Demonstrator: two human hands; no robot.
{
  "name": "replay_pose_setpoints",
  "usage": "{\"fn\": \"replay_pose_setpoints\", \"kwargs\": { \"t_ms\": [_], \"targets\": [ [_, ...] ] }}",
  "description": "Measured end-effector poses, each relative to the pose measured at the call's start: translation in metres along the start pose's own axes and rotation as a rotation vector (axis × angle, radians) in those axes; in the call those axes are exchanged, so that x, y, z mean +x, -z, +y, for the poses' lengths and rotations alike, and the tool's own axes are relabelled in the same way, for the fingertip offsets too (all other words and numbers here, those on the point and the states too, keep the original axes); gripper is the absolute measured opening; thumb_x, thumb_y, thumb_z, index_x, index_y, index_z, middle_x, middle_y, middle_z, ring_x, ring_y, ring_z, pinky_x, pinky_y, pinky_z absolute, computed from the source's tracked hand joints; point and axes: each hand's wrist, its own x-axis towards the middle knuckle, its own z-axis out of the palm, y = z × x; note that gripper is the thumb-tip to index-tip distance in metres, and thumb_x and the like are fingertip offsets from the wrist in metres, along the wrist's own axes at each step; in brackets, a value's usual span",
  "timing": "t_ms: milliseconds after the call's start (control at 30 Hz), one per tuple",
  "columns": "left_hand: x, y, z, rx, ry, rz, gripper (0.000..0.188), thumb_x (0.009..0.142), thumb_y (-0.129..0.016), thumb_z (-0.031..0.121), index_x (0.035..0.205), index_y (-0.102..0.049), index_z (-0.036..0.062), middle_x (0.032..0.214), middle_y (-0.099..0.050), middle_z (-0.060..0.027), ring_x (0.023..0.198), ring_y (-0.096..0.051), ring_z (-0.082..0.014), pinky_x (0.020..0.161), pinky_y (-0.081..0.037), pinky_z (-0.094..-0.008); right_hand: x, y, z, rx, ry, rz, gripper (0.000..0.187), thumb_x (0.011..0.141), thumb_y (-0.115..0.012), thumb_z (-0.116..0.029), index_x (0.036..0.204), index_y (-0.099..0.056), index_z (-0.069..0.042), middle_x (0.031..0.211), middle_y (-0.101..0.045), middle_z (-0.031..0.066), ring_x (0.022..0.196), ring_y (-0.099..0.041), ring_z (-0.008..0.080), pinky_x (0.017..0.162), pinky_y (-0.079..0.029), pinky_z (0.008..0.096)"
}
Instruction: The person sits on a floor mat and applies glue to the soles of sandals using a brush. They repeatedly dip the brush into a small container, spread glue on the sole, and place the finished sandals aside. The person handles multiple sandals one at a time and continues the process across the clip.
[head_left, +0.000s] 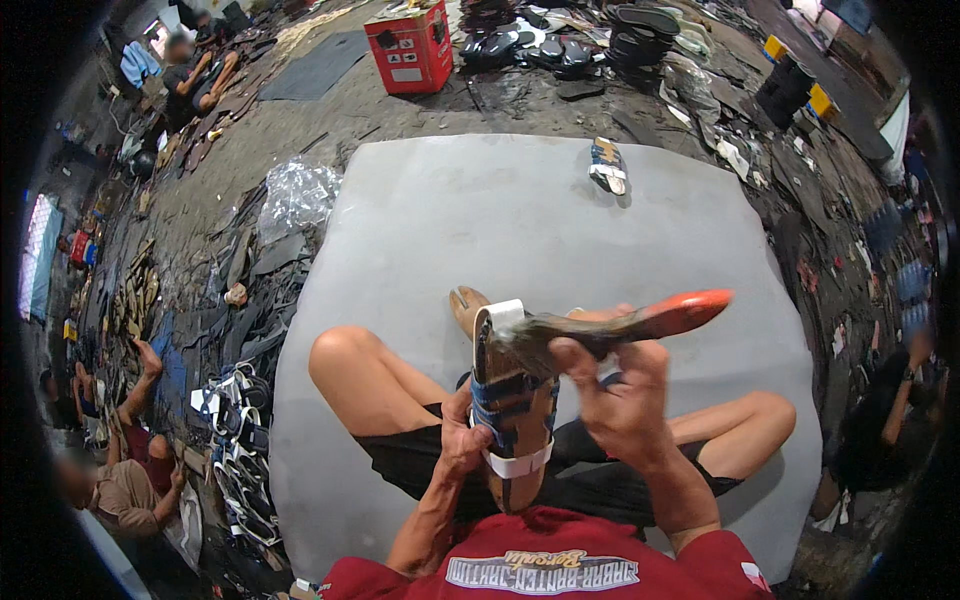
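My left hand (462, 432) is closed around the side of a sandal (512, 410) with blue and white straps, fitted on a brown foot-shaped last (515, 492). The sandal stands between my bent legs, its far end pointing away from me. My right hand (625, 395) grips a dark hand tool (600, 335) with a red-orange end, possibly pincers. The tool's dark end is against the white strap at the sandal's far end; the exact contact is hidden. Just beyond the sandal shows a brown rounded piece (466, 308) with a slit in its end.
I sit on a grey sheet (460, 200). Another strapped sandal (608, 168) lies near its far edge. White-strapped sandals (240, 450) are heaped at left, near clear plastic (298, 198). A red box (410, 48) stands beyond. Other people (130, 490) sit around the cluttered floor.
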Motion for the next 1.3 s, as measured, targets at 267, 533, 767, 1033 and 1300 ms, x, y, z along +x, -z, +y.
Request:
{"fn": "replay_pose_setpoints", "kwargs": {
  "t_ms": [267, 533, 767, 1033, 1300],
  "targets": [
    [-0.014, 0.009, -0.012, -0.273, 0.077, 0.022, 0.098, 0.083, -0.083, 0.058, 0.149, -0.047, -0.0063, 0.133, -0.068, -0.0242, 0.12, -0.071, -0.0343, 0.104, -0.059, -0.0499, 0.015, 0.01, 0.019, 0.013, 0.043, 0.05, 0.02, 0.099, -0.076, -0.02, 0.109, -0.075, -0.002, 0.097, -0.075, 0.0108, 0.08, -0.067, 0.0256, 0.078, -0.051, 0.0394],
    [-0.024, 0.025, -0.013, -0.636, 0.275, -0.191, 0.091, 0.092, -0.075, 0.054, 0.157, -0.04, 0.0011, 0.146, -0.058, -0.0293, 0.124, -0.067, -0.0424, 0.099, -0.061, -0.0578, 0.039, 0.018, 0.035, -0.191, 0.17, -0.063, 0.015, 0.093, -0.079, -0.013, 0.106, -0.075, -0.007, 0.104, -0.075, 0.0057, 0.09, -0.064, 0.0284, 0.09, -0.044, 0.0419],
    [-0.022, 0.03, 0.003, -0.409, 0.385, -0.178, 0.095, 0.092, -0.072, 0.063, 0.155, -0.042, -0.0017, 0.143, -0.059, -0.0289, 0.123, -0.066, -0.0429, 0.097, -0.061, -0.0575, 0.037, 0.029, 0.031, -0.589, 0.412, -0.187, 0.014, 0.093, -0.078, -0.019, 0.105, -0.075, -0.012, 0.09, -0.062, 0.0069, 0.09, -0.06, 0.0266, 0.083, -0.038, 0.0419],
    [-0.015, 0.011, 0.016, -0.283, 0.39, -0.044, 0.09, 0.094, -0.067, 0.066, 0.147, -0.05, -0.0049, 0.13, -0.069, -0.0239, 0.116, -0.072, -0.0314, 0.096, -0.061, -0.0468, 0.035, 0.042, 0.027, -0.13, 0.286, -0.328, 0.017, 0.091, -0.081, -0.011, 0.105, -0.076, -0.005, 0.099, -0.075, 0.0091, 0.086, -0.065, 0.0271, 0.079, -0.05, 0.0407],
    [0.004, -0.011, 0.017, 0.006, 0.329, -0.089, 0.079, 0.098, -0.068, 0.053, 0.151, -0.048, -0.0024, 0.131, -0.07, -0.0174, 0.115, -0.072, -0.0248, 0.1, -0.059, -0.0391, 0.051, 0.005, 0.017, -0.041, 0.367, -0.395, 0.017, 0.094, -0.077, -0.013, 0.11, -0.075, -0.007, 0.108, -0.074, 0.006, 0.096, -0.065, 0.0298, 0.089, -0.049, 0.0424]
  ]
}}
